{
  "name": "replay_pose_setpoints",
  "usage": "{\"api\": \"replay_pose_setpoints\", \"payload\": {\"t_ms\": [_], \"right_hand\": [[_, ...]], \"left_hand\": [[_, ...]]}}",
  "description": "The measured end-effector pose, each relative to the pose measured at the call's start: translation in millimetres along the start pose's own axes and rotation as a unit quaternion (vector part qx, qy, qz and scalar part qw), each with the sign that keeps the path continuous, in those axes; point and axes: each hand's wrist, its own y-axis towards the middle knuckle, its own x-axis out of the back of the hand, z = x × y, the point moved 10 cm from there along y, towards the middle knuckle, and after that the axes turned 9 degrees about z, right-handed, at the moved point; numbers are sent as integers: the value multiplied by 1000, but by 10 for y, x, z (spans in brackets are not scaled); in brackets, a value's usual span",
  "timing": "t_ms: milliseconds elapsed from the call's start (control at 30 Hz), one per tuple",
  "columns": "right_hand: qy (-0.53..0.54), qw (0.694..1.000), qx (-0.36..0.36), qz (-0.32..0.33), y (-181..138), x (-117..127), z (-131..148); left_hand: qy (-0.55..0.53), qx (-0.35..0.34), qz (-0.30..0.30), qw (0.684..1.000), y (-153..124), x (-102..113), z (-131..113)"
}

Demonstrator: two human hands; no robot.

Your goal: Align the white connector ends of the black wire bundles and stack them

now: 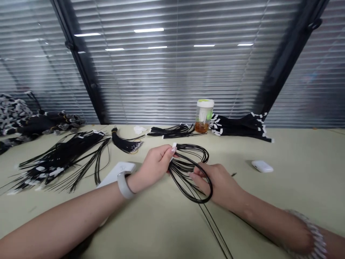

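My left hand [159,162] pinches a looped bundle of thin black cables [188,190] near a small white connector [174,145]. The loops fan out to the right of that grip. My right hand [215,180] reaches in at the right side of the loops, its thumb and fingers closed around some of the strands. Two long cable tails [215,230] run down from the bundle toward the table's near edge. Some strands are hidden behind my right fingers.
Black cable bundles [78,154] spread on the left, with more [237,126] at the back right. A lidded cup with amber liquid [202,124] stands by the blinds. A white flat device [118,171] lies beside my left wrist, a white earbud case [262,166] at right.
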Motion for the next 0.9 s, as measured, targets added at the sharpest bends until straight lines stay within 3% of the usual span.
{"api": "replay_pose_setpoints", "payload": {"t_ms": [100, 300, 500, 600, 700, 900], "right_hand": [[71, 997, 4, -15, -24, -66, 15], [139, 987, 82, -2, 75, -146, 196], [217, 974, 38, -55, 325, -159, 35], [228, 970, 46, -73, 283, -99, 70], [240, 968, 58, -50, 145, -128, 170], [179, 980, 85, -36, -116, -271, 314]], "left_hand": [[52, -23, 9, 998, 15, -11, -24], [77, -46, 10, 996, 172, 8, 43], [56, -32, -34, 997, 286, 163, 152], [30, -16, -48, 998, 158, 156, 141], [-45, 32, -47, 997, -76, 76, 163], [-124, 91, 10, 988, -410, -123, 165]]}}
